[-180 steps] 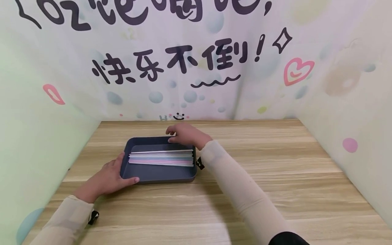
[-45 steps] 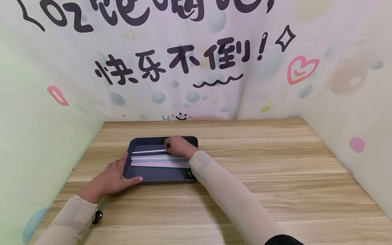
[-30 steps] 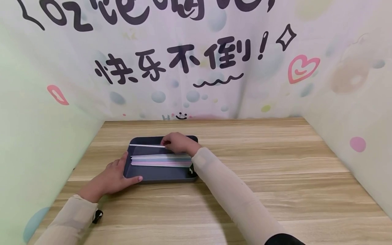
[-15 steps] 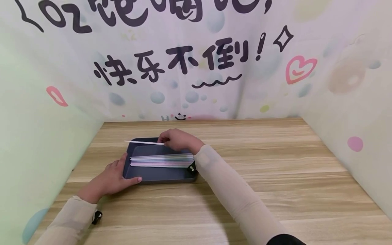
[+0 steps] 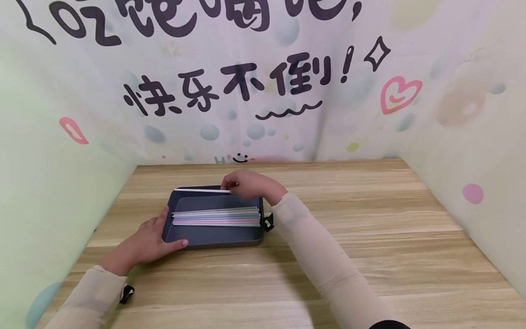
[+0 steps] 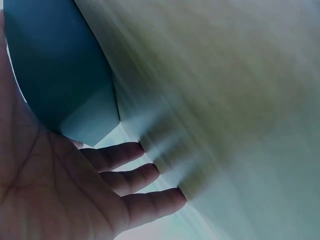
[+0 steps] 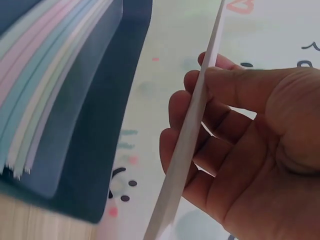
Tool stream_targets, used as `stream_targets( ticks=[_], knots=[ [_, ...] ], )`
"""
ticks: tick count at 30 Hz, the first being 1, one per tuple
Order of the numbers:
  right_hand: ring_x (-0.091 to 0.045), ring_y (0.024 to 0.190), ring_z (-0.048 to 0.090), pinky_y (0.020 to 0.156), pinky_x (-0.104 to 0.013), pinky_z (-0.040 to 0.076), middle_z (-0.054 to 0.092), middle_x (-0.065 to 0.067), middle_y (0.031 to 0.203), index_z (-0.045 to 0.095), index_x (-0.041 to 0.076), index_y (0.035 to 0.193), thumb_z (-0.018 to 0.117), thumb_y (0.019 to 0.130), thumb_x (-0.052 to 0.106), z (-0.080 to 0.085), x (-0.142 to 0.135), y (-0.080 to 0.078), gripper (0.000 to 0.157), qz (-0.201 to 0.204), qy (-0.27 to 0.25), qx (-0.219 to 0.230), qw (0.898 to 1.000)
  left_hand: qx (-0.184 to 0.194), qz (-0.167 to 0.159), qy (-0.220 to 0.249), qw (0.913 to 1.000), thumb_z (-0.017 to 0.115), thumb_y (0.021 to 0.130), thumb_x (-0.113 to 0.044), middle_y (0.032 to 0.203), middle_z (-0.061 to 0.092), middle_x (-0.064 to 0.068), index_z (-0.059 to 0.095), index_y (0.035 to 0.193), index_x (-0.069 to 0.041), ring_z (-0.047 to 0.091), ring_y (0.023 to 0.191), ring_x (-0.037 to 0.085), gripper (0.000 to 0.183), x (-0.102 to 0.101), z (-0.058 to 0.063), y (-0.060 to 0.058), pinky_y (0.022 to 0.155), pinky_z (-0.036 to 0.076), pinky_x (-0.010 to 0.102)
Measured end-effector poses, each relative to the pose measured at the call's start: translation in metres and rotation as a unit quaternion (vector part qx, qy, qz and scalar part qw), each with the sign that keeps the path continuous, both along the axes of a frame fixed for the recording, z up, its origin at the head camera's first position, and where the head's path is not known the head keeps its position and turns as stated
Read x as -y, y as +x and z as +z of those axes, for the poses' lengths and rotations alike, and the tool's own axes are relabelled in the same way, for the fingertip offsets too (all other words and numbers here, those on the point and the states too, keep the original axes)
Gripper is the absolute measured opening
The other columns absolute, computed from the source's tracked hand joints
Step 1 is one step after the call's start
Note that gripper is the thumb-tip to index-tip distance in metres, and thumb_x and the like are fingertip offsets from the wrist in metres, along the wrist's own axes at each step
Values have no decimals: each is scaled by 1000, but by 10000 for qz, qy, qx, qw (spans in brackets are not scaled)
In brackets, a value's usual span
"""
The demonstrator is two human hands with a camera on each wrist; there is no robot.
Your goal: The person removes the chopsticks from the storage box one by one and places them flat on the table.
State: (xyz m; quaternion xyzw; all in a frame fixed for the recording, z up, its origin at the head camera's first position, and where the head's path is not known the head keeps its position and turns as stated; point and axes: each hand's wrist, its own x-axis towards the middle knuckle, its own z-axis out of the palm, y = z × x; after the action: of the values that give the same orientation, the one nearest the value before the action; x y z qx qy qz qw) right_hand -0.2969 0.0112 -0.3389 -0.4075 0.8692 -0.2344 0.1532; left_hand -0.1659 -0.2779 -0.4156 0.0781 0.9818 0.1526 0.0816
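A slim white stick (image 5: 201,190) lies level above the tray's back rim, pinched between thumb and fingers of my right hand (image 5: 252,185). In the right wrist view the stick (image 7: 186,132) runs across the curled fingers, its near end cut off by the frame. Below it, the dark blue-grey tray (image 5: 222,236) holds a row of pastel sticks (image 5: 215,217) in white, blue and pink. My left hand (image 5: 148,240) rests against the tray's left front corner, thumb over the front rim. In the left wrist view its fingers (image 6: 155,204) extend straight beside the tray's outer wall (image 6: 60,65).
The tray stands on a wood-grain table (image 5: 370,256). Behind rises a white printed cloth wall (image 5: 349,114) with dark lettering, and pale panels flank both sides. A black strap end (image 5: 267,222) hangs at the right wrist, close to the tray's right edge.
The right hand has pinched the white stick, lifted it from the row and carried it to the back rim, then shifted slightly right. The left hand keeps its place at the tray's corner.
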Motion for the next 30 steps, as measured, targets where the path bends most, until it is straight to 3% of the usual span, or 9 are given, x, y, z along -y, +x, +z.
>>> stream_targets(
  ticks=[10,21,30],
  knots=[
    [-18,88,54,78,-29,46,62,-4,99,70,5,114,53,97,-1,-1,-36,-6,25,-34,191,125,9997,-8,-115,149,9998,68,81,-67,141,31,47,11,148,17,35,127,61,122,1,5,0,100,34,67],
    [-17,82,56,72,-30,48,61,-6,95,68,5,110,53,97,-3,-4,-81,-13,22,-354,206,685,9968,49,-146,226,9996,72,78,-65,140,32,47,12,147,16,39,125,60,122,5,5,-5,98,37,66],
    [-20,77,53,62,-28,43,58,-8,90,66,9,106,52,94,-5,-1,-116,-13,23,-622,458,1255,9891,98,-227,393,9989,75,78,-62,138,35,45,13,148,13,41,123,58,119,12,5,-8,97,38,66]
  ],
)
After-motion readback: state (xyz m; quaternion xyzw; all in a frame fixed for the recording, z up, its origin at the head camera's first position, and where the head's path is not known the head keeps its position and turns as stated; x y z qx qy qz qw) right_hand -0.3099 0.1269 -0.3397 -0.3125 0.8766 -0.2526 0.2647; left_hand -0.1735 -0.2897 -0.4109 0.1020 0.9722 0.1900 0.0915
